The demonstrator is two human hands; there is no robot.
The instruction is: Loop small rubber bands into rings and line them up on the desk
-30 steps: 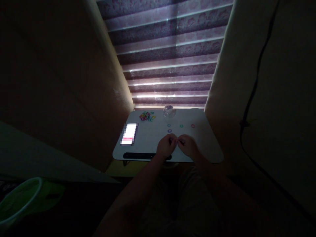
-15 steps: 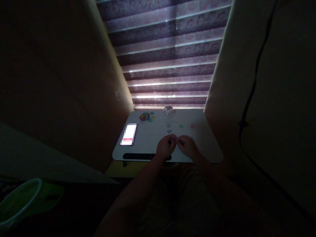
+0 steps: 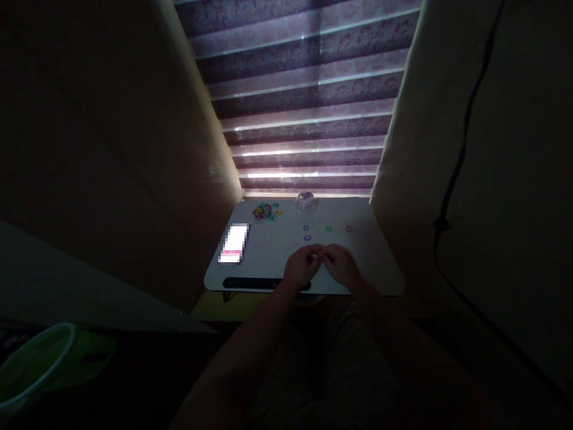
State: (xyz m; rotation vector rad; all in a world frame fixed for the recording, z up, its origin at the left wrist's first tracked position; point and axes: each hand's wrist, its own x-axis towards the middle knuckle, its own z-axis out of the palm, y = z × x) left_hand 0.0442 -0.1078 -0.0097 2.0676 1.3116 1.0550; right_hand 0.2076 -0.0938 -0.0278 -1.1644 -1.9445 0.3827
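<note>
In dim light, my left hand (image 3: 302, 266) and my right hand (image 3: 341, 264) meet fingertip to fingertip over the near part of a small white lap table (image 3: 268, 248). Both pinch something tiny between them that is too dark to name. Just beyond my hands lie a few small coloured rings: a purple ring (image 3: 307, 237), a blue ring (image 3: 306, 227), a green ring (image 3: 328, 229) and a pink ring (image 3: 348, 228). A heap of several coloured rings (image 3: 265, 211) sits at the table's far left.
A lit phone (image 3: 234, 243) lies on the table's left side, and a small clear glass bowl (image 3: 306, 202) stands at the far edge. Striped blinds (image 3: 304, 101) hang behind. A green cup (image 3: 38, 361) sits at the lower left. A dark cable (image 3: 456, 173) runs down the right wall.
My hands have stayed together in the same place, with only slight finger motion. The view shifted very little.
</note>
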